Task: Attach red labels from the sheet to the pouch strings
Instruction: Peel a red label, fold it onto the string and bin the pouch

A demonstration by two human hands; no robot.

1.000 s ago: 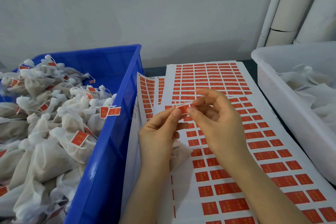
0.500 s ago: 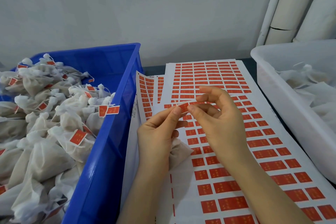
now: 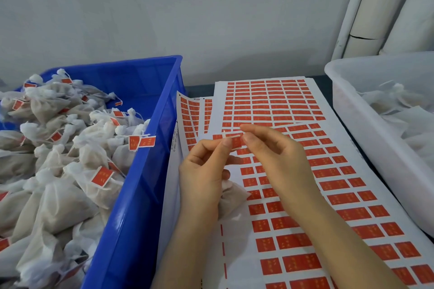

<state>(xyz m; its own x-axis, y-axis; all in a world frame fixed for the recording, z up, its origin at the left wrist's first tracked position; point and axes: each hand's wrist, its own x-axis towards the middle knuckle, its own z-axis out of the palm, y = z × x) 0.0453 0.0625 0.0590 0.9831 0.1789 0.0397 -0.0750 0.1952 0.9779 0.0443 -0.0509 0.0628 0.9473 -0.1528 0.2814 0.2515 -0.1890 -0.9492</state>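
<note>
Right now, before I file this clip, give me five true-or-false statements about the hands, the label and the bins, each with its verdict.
1. The left hand and right hand both pinch one red label. True.
2. The blue crate holds pouches that already carry red labels. True.
3. The white tub stands left of the label sheets. False: it stands to their right.
4. The label sheets are stripped bare. False: rows of red labels remain on them.
5. A white pouch shows just below the left hand. True.
</note>
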